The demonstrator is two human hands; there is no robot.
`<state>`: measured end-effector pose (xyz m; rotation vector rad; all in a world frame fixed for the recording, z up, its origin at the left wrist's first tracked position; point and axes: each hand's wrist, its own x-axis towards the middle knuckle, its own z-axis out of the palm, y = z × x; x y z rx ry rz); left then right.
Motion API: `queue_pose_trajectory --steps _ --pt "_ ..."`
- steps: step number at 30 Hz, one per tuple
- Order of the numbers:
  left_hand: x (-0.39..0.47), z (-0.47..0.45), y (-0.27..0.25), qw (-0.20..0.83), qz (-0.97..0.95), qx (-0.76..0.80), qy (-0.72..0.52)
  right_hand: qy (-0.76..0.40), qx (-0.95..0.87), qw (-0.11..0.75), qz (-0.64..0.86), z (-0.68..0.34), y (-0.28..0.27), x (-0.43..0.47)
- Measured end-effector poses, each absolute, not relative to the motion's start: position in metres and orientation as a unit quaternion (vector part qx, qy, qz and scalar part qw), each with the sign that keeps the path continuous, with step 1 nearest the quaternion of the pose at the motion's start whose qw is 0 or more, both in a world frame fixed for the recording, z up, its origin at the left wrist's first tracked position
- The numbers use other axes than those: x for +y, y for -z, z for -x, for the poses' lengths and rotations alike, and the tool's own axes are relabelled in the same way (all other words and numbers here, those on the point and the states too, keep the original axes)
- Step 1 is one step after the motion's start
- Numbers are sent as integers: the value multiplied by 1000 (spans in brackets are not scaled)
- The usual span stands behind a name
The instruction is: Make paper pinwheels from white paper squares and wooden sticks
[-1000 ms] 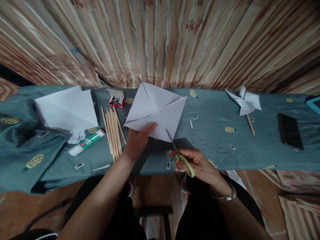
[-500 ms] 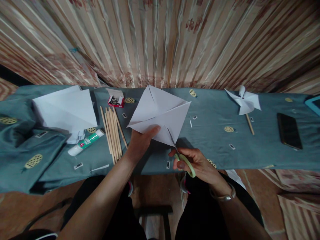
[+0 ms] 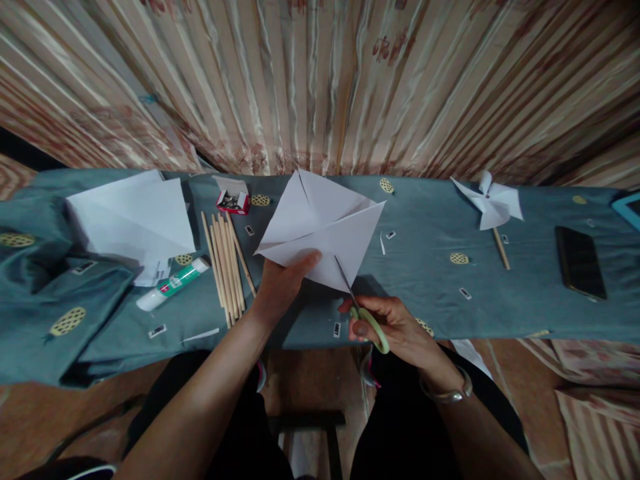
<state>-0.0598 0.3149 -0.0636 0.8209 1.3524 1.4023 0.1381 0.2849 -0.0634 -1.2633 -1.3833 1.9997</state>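
Observation:
A square sheet of white paper, with slits running in from its corners, is held above the table by my left hand. The thumb lies on top of the sheet; the other fingers are hidden beneath it. My right hand grips a pair of scissors by its light green handles. One blade lies over the paper at the near corner, pointing towards the middle; the other blade is hidden under the sheet.
Left on the cloth-covered table are white paper sheets, a glue stick, several wooden sticks and a small red box of metal pieces. A paper pinwheel and a phone lie right.
The scissors have closed a little, their handles drawing slightly together at the near corner. The paper and my left hand have hardly moved.

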Motion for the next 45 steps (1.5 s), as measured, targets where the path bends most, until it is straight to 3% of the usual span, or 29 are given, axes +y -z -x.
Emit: queue_pose_trajectory --steps 45 --pt "311 58 67 500 -358 552 -563 -731 -447 206 472 -137 64 287"
